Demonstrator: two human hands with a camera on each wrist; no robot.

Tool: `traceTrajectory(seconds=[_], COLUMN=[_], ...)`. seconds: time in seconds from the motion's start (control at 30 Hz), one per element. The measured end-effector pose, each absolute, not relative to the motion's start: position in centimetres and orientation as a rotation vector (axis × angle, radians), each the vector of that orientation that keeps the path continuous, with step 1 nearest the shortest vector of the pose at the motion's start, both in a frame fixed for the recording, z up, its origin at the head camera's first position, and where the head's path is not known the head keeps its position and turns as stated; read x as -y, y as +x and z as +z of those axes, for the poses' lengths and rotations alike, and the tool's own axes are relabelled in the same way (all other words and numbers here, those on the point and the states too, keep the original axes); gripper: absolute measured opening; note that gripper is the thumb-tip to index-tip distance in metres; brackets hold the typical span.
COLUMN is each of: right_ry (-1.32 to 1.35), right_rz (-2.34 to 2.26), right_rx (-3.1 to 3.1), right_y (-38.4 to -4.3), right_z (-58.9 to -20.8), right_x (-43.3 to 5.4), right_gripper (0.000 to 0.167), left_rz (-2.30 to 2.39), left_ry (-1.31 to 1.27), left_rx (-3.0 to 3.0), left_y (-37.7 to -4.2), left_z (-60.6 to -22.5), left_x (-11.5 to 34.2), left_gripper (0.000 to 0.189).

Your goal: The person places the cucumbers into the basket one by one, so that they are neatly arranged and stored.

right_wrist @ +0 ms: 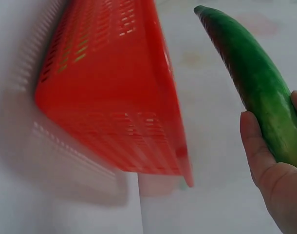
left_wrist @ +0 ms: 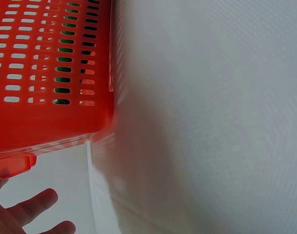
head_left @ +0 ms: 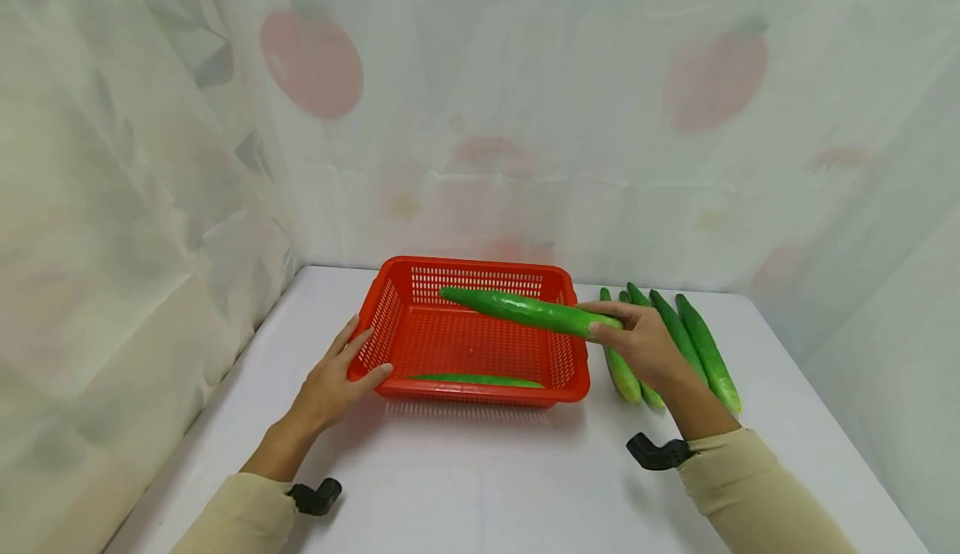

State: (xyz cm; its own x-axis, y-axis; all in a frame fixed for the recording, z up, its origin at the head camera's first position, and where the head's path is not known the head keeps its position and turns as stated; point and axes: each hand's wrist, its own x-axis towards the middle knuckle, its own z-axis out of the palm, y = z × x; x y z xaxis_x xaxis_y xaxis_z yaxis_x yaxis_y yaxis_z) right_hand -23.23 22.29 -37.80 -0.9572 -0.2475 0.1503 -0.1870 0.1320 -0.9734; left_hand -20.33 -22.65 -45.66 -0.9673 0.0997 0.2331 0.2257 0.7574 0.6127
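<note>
A long green cucumber is gripped near its paler end by my right hand. It slants over the right part of a red plastic basket, its darker tip pointing left. In the right wrist view, thumb and fingers close around the cucumber beside the basket's outer wall. At the basket's left front corner, my left hand touches the rim with fairly straight, spread fingers. Another cucumber lies inside along the front wall, partly hidden by the rim. Its green shows through the slots in the left wrist view.
Several cucumbers lie side by side on the white table right of the basket, partly behind my right hand and forearm. A pale printed curtain hangs behind the table and along both sides.
</note>
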Motion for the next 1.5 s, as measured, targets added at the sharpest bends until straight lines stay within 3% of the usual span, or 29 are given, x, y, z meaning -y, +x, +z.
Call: traceTrajectory(seconds=[1.0, 1.5], right_ry=[-0.591, -0.463], right_rz=[-1.582, -1.553], right_rx=[-2.331, -2.295], right_y=[-26.1, -26.4], right_z=[-40.3, -40.4], right_x=[-15.9, -14.3], right_gripper=[0.027, 0.029], left_rz=[-0.96, -0.972], left_ry=[-0.27, -0.268], left_rx=[2.761, 2.764], left_y=[-20.2, -20.1], left_z=[-45.8, -45.3], left_x=[22.6, 22.3], left_gripper=[0.079, 0.078])
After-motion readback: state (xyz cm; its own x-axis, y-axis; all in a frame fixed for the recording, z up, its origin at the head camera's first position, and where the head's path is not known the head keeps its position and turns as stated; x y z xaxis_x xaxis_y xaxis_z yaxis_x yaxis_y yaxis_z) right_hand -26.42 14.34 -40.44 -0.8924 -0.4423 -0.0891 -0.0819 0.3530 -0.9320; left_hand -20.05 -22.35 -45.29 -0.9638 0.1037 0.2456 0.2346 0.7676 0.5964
